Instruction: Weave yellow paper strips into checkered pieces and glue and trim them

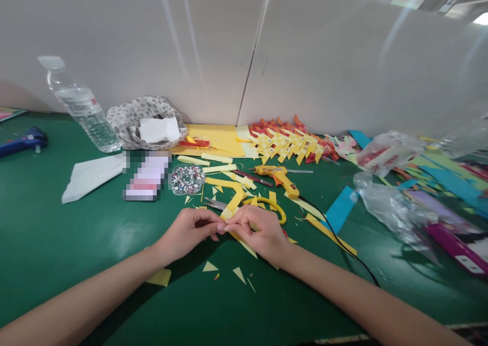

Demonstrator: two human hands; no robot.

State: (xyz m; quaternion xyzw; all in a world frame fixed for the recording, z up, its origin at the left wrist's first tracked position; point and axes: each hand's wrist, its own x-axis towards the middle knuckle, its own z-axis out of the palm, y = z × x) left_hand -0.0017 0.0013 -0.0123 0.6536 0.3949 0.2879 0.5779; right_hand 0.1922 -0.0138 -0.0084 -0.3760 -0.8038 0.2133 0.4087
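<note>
Shows bare forearms nearest the camera. At left, pinches narrowly with the left hand, thumb to fingertips. Midway, holds a yellow paper strip between both hands, across the scissors; cannot tell any fold under the fingertips. At right, pinches the same strip with the right hand, nearer than the glue gun. Looks like folding or joining by fingertip; calls next for a steady hold and even pressure.

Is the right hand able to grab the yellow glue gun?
Probably yes: the yellow glue gun lies just past the right hand, with only low things like scissors between. It may first need to release the yellow paper strip.
</note>
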